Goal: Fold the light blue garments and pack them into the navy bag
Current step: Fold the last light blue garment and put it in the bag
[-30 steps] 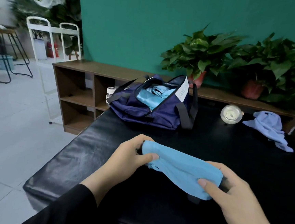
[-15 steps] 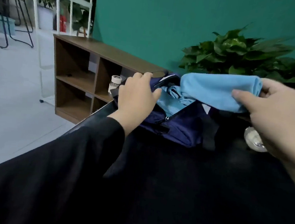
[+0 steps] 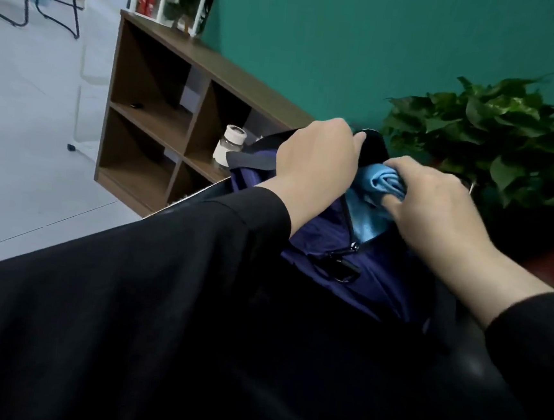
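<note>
The person is leaning over the navy bag (image 3: pixel 320 237), which is lying on a black surface (image 3: pixel 469 367) in front of a teal wall (image 3: pixel 334 40). The left hand (image 3: pixel 316 166) is gripping the far upper edge of the bag's opening, with the fingers curled over the dark rim and holding it up. The right hand (image 3: pixel 436 210) is resting at the mouth of the bag, and its fingers are curled around a folded light blue garment (image 3: pixel 385 182) and are pressing it down into the opening. More light blue fabric (image 3: pixel 367 219) is lying just under it, already inside the bag, beside the open zipper. A black zipper pull (image 3: pixel 341 265) is hanging on the front of the bag, below the opening. Both arms are wearing black sleeves (image 3: pixel 148 292), and the left sleeve is covering a large part of the lower picture.

Behind the bag, on the left, a brown wooden shelf unit (image 3: pixel 164 106) is standing on the pale floor, and a small jar with a white lid (image 3: pixel 229 148) is sitting in one of its lower compartments. On the right, a green leafy plant (image 3: pixel 496 138) is standing against the wall, near the right hand
</note>
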